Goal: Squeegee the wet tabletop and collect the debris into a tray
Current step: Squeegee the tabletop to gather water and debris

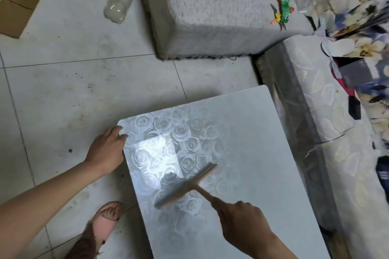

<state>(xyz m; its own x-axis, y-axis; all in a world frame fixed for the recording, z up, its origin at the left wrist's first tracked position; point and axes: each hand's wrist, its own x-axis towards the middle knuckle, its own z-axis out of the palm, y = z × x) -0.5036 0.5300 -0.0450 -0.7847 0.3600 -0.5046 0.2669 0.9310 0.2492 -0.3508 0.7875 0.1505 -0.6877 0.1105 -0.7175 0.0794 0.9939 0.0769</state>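
Observation:
A glossy white tabletop (248,132) with a rose pattern fills the lower middle of the view. A pinkish squeegee (187,186) lies blade-down on it, the blade running diagonally from lower left to upper right. My right hand (242,223) is shut on the squeegee's handle, with the index finger stretched along it. My left hand (107,149) grips the table's left edge near the far left corner, thumb on top. No tray and no debris are visible on the table.
Dirty tiled floor (84,90) surrounds the table. A plastic bottle (120,0) lies on the floor at the back left beside cardboard (19,4). A grey cushion block (210,6) sits behind, a patterned sofa (336,132) to the right. A foot in a pink slipper (105,221) stands left of the table.

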